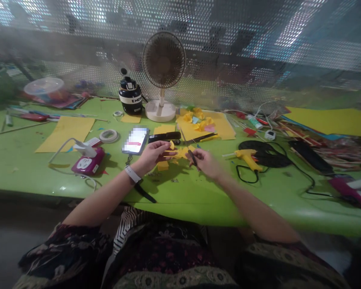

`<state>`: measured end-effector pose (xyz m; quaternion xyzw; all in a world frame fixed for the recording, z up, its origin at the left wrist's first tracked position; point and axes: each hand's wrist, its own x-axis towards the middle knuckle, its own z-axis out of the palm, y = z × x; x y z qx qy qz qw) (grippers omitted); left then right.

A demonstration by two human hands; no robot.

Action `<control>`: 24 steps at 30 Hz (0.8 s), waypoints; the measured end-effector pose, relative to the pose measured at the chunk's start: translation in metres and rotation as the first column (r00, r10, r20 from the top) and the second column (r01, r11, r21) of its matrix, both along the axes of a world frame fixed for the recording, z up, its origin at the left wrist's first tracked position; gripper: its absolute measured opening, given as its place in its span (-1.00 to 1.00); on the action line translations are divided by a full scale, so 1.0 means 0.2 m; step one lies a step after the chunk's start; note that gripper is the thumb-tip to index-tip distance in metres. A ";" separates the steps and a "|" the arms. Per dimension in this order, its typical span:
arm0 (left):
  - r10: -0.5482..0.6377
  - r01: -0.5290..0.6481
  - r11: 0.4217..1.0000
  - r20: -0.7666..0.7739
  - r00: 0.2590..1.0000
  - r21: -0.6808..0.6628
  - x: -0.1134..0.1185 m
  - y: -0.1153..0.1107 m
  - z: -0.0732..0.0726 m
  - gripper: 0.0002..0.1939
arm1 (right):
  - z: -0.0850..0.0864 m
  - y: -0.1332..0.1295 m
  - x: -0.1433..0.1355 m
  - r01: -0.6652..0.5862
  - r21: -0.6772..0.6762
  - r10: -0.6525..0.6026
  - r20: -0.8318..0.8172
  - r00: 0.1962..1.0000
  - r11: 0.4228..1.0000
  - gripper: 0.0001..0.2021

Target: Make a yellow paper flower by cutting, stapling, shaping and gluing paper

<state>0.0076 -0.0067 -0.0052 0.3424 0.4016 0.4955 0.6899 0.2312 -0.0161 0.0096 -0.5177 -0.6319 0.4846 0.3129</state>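
Observation:
My left hand (156, 155) pinches a small yellow paper piece (171, 145) between thumb and fingers, above the green table. Close by on the right, my right hand (206, 162) is closed around a slim dark tool (193, 158); its exact kind is too blurred to tell. Small yellow paper pieces (180, 153) lie between and below the two hands. A yellow paper square (163, 165) rests just under the left fingers. Behind the left hand is a black stapler-like object (164, 137), and a phone (135, 140) with a lit screen lies to its left.
A yellow glue gun (247, 157) with a black cord lies on the right. At the back stand a fan (161, 112) and a dark bottle (130, 100). Yellow paper flowers (200, 118) sit on yellow sheets. A tape roll (108, 136) and purple box (88, 162) are left.

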 end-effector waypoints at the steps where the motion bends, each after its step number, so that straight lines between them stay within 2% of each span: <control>1: 0.008 -0.008 1.000 0.015 1.000 -0.008 0.00 0.00 0.00 -0.92 | 0.01 0.03 0.02 0.017 -0.008 -0.017 -0.007 1.000 1.000 -0.44; 4: 0.023 -0.022 1.000 0.066 0.998 -0.014 0.00 0.01 -0.01 -0.90 | 0.03 0.14 0.07 0.054 0.004 -0.054 0.005 0.999 0.999 -0.43; 8: 0.049 -0.048 0.999 0.107 0.993 -0.012 0.00 0.03 -0.04 -0.83 | 0.06 0.29 0.11 0.108 0.116 -0.135 0.260 0.956 0.987 -0.48; 12: 0.025 -0.028 0.999 0.122 0.992 0.019 -0.01 0.04 -0.06 -0.84 | 0.08 0.44 0.12 0.102 0.249 -0.229 0.561 0.795 0.963 -0.60; 15: 0.005 -0.011 0.999 0.141 0.990 0.039 -0.02 0.04 -0.06 -0.85 | 0.09 0.54 0.11 0.073 0.302 -0.274 0.704 0.655 0.951 -0.66; 19: 0.008 -0.018 0.998 0.154 0.988 0.063 -0.02 0.03 -0.05 -0.86 | 0.07 0.64 0.09 0.004 0.312 -0.269 0.812 0.518 0.950 -0.61; 24: -0.015 -0.003 0.993 0.144 0.989 0.121 -0.02 0.03 -0.03 -0.80 | 0.01 0.73 0.10 -0.005 0.328 -0.294 0.854 0.429 0.945 -0.58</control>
